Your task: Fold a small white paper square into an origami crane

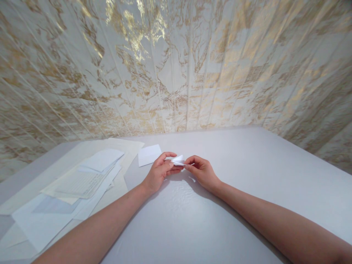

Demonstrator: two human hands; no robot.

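- I hold the folded paper over the middle of the desk.
- My left hand grips it, fingers part-curled; my right hand pinches its right end.
- Loose papers lie left.

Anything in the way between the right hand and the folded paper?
Nothing visible: the right hand already pinches one end of the folded paper. The left hand holds its other end; the loose sheet lies beyond that hand.

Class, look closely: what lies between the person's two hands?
In the head view, folded white paper lies between the left hand and the right hand, held by both.
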